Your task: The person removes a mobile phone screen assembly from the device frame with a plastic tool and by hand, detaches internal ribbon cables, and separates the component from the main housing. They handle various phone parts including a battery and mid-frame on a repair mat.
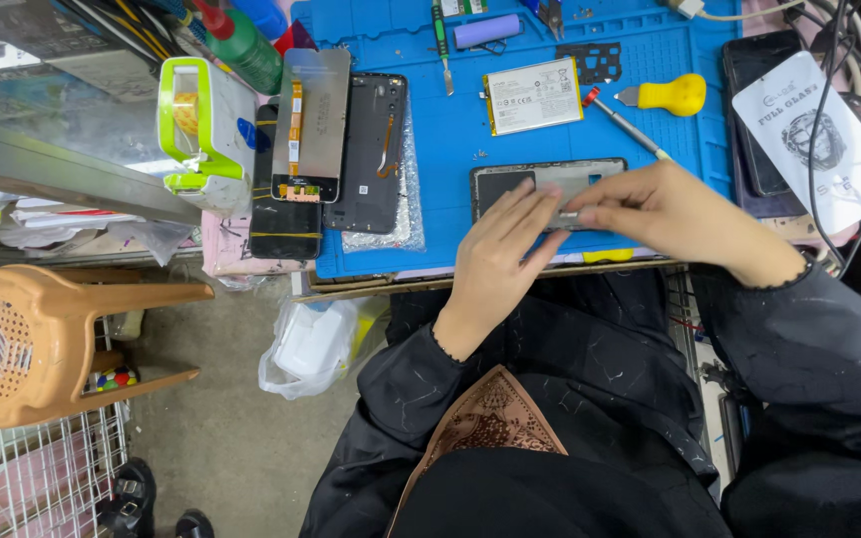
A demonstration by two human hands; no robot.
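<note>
An opened phone frame (510, 181) lies flat on the blue work mat (450, 130) near its front edge. My left hand (498, 257) rests on the frame's lower middle, fingers stretched toward its right part. My right hand (672, 211) comes in from the right and pinches a small grey part (567, 216) over the frame. The fingertips of both hands meet there, hiding the frame's right half.
On the mat lie a white phone battery (532, 95), a yellow-handled tool (672, 95), a thin screwdriver (630, 128) and tweezers (442, 45). Phone screens and a back cover (376, 149) lie at the left. A packaged glass protector (817, 139) sits right. An orange stool (52, 334) stands lower left.
</note>
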